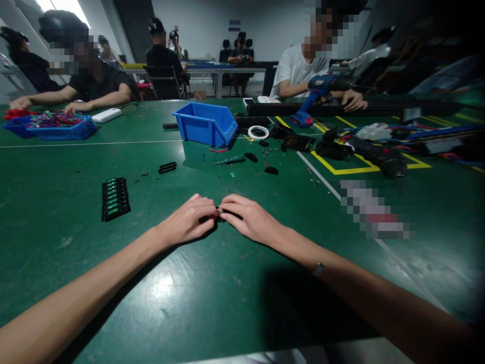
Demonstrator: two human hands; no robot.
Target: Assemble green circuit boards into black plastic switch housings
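Note:
My left hand (191, 218) and my right hand (248, 217) rest on the green table (212, 283), fingertips meeting over a small black part (220, 216). Both hands are closed in a pinch on it, and most of the part is hidden under the fingers. A black tray of small green-marked pieces (114, 198) lies to the left of my left hand. Beyond my hands lie a screwdriver (230, 161) and scattered small black parts (271, 170).
A blue bin (206, 123) stands at the table's middle, with a white tape ring (258, 132) beside it. A person at the far right holds a blue power drill (316, 96). Another person at the far left reaches into blue trays of coloured wires (56, 126). Black tools and cables clutter the right side.

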